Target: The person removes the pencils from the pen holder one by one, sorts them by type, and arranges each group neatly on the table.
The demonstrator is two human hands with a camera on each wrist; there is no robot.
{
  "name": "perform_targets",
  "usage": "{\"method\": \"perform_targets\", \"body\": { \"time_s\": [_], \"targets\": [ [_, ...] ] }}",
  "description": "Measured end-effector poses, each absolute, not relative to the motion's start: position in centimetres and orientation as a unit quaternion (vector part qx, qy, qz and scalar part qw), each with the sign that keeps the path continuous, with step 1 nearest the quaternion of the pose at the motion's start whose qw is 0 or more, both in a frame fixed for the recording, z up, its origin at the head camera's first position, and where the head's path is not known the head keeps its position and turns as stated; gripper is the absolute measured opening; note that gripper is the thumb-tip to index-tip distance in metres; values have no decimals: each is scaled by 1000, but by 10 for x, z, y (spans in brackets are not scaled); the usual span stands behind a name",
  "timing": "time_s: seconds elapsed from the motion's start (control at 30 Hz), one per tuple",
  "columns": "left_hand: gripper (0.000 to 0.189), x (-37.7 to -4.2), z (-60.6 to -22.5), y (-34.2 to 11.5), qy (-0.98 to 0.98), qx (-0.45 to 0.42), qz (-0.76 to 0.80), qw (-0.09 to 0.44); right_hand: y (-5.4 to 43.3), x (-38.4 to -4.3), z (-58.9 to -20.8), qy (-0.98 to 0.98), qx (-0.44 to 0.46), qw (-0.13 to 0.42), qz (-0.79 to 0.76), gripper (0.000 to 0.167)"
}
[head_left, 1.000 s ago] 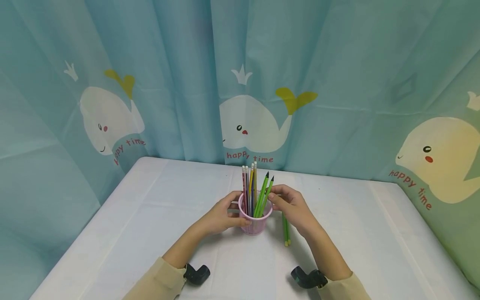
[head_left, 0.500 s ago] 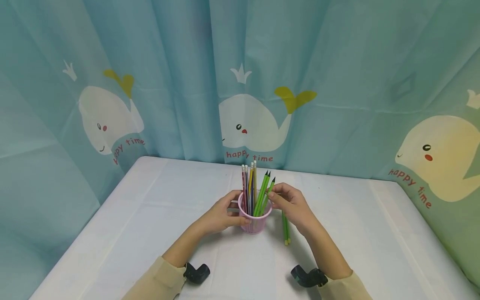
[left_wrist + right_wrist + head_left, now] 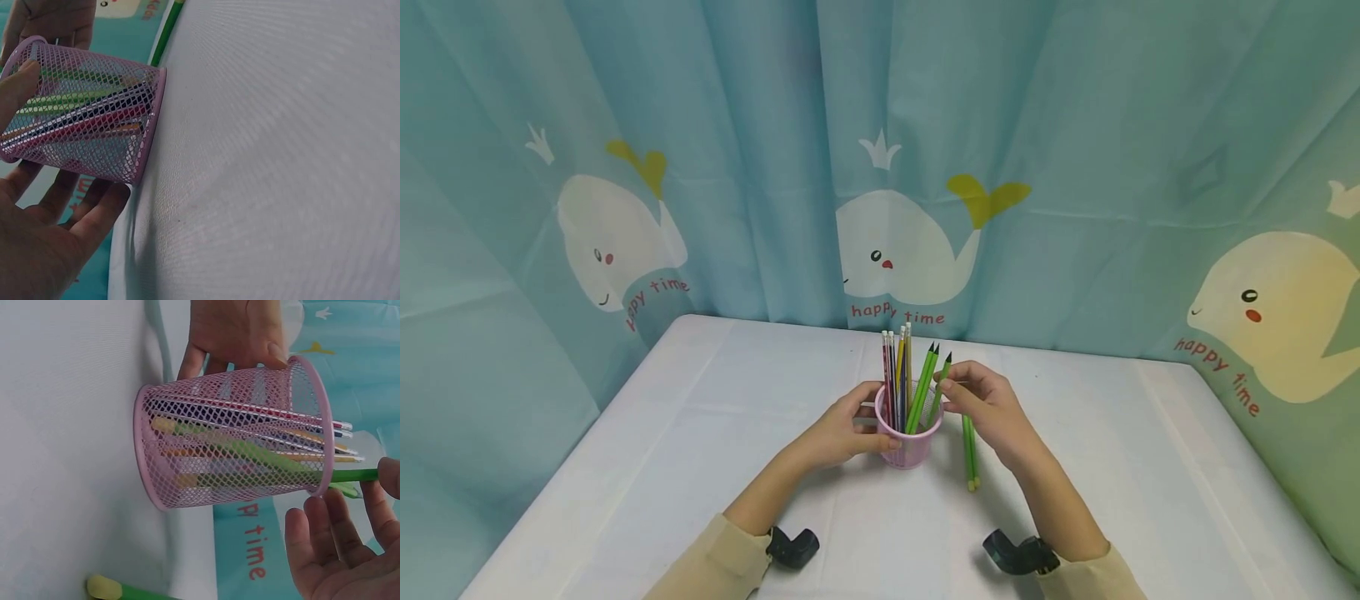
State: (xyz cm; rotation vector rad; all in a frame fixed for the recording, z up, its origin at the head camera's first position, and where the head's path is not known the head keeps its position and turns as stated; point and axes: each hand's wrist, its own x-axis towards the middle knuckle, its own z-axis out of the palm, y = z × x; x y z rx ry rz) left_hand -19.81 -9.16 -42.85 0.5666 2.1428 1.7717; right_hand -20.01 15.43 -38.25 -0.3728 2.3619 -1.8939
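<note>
A pink mesh pencil cup (image 3: 912, 454) stands upright on the white table. My left hand (image 3: 838, 432) grips its left side, thumb toward me and fingers behind, as the left wrist view (image 3: 53, 234) of the hand confirms. At the cup's right rim my right hand (image 3: 991, 408) pinches a green pencil (image 3: 356, 475) between thumb and forefinger. That pencil is inside the cup, black point up, its yellow end close to the bottom. Two more green pencils (image 3: 925, 379) lean beside it. Several pencils with white erasers (image 3: 892, 375) fill the left part.
Two green pencils (image 3: 970, 454) with yellow ends lie on the table (image 3: 1112, 483), right of the cup and partly under my right hand. A blue curtain (image 3: 760, 167) printed with whales hangs behind the table's far edge.
The pinched green pencil has shifted slightly right, away from the other two green ones, and stands a bit steeper. My left hand keeps its hold on the cup.
</note>
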Motion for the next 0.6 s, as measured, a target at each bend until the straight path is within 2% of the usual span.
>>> {"method": "perform_targets", "body": {
  "time_s": [0.6],
  "targets": [
    [75, -199, -430, -92, 744, 197, 619, 155, 158, -197, -375, 747, -154, 6, -646, 27]
  ]
}}
